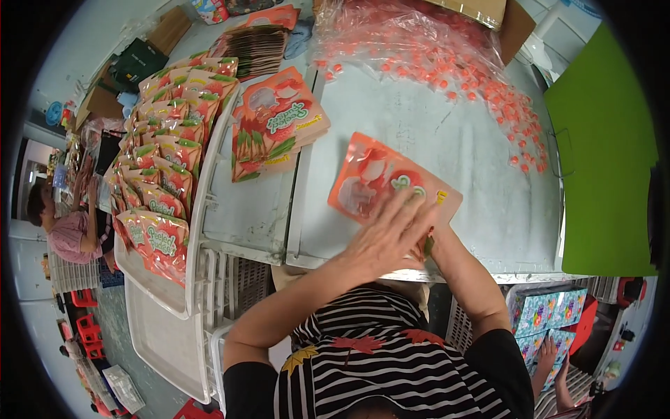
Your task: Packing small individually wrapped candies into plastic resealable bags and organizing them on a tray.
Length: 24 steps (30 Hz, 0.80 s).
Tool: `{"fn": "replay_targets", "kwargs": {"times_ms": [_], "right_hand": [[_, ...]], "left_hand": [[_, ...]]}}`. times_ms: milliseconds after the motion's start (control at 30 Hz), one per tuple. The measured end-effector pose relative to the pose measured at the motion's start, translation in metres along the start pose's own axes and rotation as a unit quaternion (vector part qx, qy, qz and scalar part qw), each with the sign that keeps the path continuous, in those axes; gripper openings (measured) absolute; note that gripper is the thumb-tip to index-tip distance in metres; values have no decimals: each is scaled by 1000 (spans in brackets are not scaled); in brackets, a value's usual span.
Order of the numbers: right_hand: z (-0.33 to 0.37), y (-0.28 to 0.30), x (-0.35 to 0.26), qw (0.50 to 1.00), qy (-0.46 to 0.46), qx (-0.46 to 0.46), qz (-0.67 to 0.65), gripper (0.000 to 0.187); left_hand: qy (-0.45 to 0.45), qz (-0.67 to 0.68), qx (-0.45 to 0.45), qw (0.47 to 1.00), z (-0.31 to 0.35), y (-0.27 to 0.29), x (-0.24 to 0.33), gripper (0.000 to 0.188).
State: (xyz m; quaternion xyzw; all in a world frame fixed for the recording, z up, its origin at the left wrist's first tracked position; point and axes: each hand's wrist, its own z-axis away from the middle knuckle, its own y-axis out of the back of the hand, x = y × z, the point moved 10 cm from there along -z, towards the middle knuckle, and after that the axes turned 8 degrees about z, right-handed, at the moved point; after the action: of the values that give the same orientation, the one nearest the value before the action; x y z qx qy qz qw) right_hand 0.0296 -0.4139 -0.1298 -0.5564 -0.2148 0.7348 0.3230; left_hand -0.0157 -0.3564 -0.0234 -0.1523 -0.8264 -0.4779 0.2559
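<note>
Nearest is the striped top point(433, 363). Beyond it, a pink pouch point(359, 178) slants across the table point(488, 230), long axis running left to right, under the left hand point(384, 234), whose fingers lie outstretched; the right hand point(441, 239) is mostly hidden, hold impossible to tell. Leftward, a white tray point(197, 230) bears filled pouches point(160, 188); small red pieces point(453, 78) spill from a clear bag point(336, 31).
</note>
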Motion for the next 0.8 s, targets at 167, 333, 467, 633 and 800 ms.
{"fn": "replay_targets", "kwargs": {"times_ms": [167,333,467,633,800], "right_hand": [[9,6,24,983,45,45,170,42],[-4,12,35,997,-3,-23,71,40],[0,-7,32,826,89,-286,478,40],[8,-16,-56,838,29,-271,473,37],[-37,156,-231,517,250,304,760,52]], "left_hand": [[-2,-86,-77,993,-1,-5,-28,100],[12,-101,-88,991,5,-14,-45,80],[45,-85,-50,994,2,-9,-48,75],[140,-118,22,983,35,45,-89,74],[200,-108,48,973,41,61,-97,81]]}}
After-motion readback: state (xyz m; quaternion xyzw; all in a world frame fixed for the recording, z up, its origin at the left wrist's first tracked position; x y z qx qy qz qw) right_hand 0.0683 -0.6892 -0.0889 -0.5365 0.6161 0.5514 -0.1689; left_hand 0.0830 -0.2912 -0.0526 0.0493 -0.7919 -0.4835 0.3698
